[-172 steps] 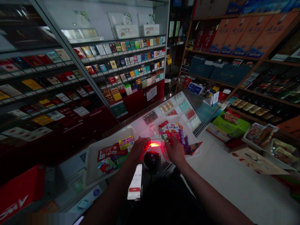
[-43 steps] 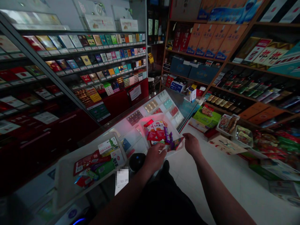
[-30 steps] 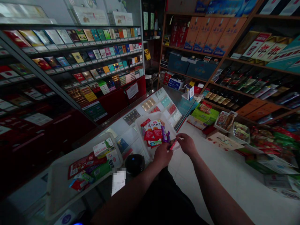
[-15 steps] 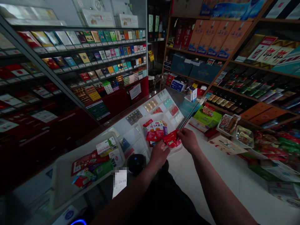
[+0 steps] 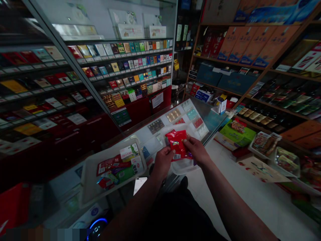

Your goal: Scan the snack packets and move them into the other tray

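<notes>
A shiny red snack packet (image 5: 178, 142) is held up between both hands, its broad face turned toward me. My left hand (image 5: 163, 160) pinches its lower left edge. On the packet's right side, the thumb and fingers of my right hand (image 5: 197, 150) are closed. Right below lies a white plastic tub (image 5: 182, 169) on the glass counter; the packet and hands hide most of what is in it. Left of the hands, a larger white tray (image 5: 87, 180) holds a green packet (image 5: 124, 174), a dark red packet (image 5: 107, 164) and small boxes.
A white phone (image 5: 139, 184) lies by my left forearm. Flat packs show through the glass counter (image 5: 163, 117). Cigarette shelves (image 5: 135, 55) rise behind it. To the right, snack boxes (image 5: 237, 132) stand on the floor before bottle shelves (image 5: 265, 117).
The red packet has been raised and turned from lying slantwise to upright, covering the packets in the tub. Both hands have shifted their hold on it. My view has swung to the left.
</notes>
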A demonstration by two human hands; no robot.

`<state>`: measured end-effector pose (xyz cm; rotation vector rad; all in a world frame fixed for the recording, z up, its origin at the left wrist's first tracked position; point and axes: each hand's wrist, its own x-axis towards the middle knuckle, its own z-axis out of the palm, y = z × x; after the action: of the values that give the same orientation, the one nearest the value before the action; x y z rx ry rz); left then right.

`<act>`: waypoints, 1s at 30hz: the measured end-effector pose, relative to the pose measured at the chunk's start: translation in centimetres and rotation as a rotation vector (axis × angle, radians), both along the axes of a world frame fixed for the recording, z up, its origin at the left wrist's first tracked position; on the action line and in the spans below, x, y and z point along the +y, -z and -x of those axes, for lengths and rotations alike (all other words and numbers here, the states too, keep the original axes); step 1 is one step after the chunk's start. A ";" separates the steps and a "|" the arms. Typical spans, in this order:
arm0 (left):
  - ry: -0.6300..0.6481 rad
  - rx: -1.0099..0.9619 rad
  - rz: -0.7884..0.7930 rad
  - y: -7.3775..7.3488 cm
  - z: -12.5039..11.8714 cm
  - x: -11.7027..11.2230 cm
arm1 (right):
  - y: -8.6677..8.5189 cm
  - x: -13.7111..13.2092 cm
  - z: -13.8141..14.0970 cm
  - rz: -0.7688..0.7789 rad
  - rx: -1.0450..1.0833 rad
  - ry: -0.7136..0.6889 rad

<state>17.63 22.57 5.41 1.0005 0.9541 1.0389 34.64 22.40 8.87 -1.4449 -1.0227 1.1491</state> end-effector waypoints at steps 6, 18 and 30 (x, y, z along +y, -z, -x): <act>-0.058 0.125 0.010 -1.1 3.9 1.8 | 1.9 0.4 2.7 0.069 0.132 -0.230; -0.031 0.396 -0.011 2.6 9.5 5.9 | 5.3 2.7 7.0 -0.014 -0.442 -0.143; 0.031 0.594 -0.105 5.0 10.5 5.5 | 6.8 2.4 7.6 0.040 -0.537 -0.171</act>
<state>7.12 28.07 0.38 1.4480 1.3665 0.7792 27.04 24.83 2.06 -1.7743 -1.5223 0.9161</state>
